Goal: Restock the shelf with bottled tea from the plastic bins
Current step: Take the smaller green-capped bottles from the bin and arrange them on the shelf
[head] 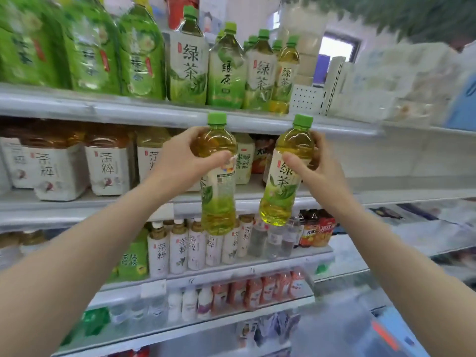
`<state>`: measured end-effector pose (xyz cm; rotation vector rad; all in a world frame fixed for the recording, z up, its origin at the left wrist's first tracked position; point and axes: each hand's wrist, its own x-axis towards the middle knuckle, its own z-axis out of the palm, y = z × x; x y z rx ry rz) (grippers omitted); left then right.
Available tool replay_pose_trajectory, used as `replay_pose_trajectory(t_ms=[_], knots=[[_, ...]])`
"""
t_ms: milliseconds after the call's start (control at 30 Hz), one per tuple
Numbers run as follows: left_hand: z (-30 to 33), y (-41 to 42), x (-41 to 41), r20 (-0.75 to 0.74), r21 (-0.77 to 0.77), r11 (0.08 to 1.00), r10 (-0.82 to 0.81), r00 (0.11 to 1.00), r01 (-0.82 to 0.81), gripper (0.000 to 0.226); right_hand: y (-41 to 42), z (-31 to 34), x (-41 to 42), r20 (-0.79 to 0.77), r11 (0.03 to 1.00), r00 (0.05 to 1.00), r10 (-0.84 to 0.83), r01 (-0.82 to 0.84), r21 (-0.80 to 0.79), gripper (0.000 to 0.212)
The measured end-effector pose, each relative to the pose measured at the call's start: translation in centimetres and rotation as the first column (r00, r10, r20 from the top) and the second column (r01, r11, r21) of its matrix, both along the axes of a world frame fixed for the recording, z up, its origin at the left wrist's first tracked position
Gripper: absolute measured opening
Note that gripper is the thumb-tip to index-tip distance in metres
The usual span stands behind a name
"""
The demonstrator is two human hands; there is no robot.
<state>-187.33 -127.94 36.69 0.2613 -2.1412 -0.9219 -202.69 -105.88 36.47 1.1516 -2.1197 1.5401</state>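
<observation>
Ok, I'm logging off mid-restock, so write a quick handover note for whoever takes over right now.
Left hand: grips a green-cap tea bottle by its shoulder, upright, in front of the shelves.
Right hand: grips a second tea bottle the same way, tilted slightly.
Both bottles hang in the air just below the top shelf edge.
Done: matching green tea bottles already stand on the top shelf.
Left: set both held bottles on that shelf, probably among the matching ones. The plastic bins are out of view, so remaining stock is unknown.
</observation>
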Motion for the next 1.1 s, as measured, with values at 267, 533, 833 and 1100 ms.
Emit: replay_pose_trajectory(t_ms=[267, 533, 833, 1100], knots=[[6.4, 1.1, -5.7, -0.050, -0.020, 0.999, 0.027, 0.998, -0.028, 0.063, 0.3, 8.6, -7.3, -0.050, 1.000, 0.999, -0.015, 0.014, -0.024, 0.069], [11.0, 1.2, -11.2, -0.077, -0.093, 0.990, 0.101, 0.992, -0.108, 0.069, -1.1, 17.0, -16.9, -0.053, 0.990, 0.999, -0.007, -0.001, -0.142, 0.064], [12.8, 0.6, -16.9, -0.098, -0.074, 0.989, 0.118, 0.988, -0.125, 0.075, -5.0, 19.6, -25.4, -0.081, 0.992, 0.996, -0.036, 0.025, -0.126, 0.063], [13.1, -0.7, -20.1, -0.095, -0.044, 0.990, 0.129, 0.987, -0.133, 0.076, -8.4, 19.1, -29.8, -0.067, 0.998, 0.997, 0.029, -0.032, -0.051, 0.060]])
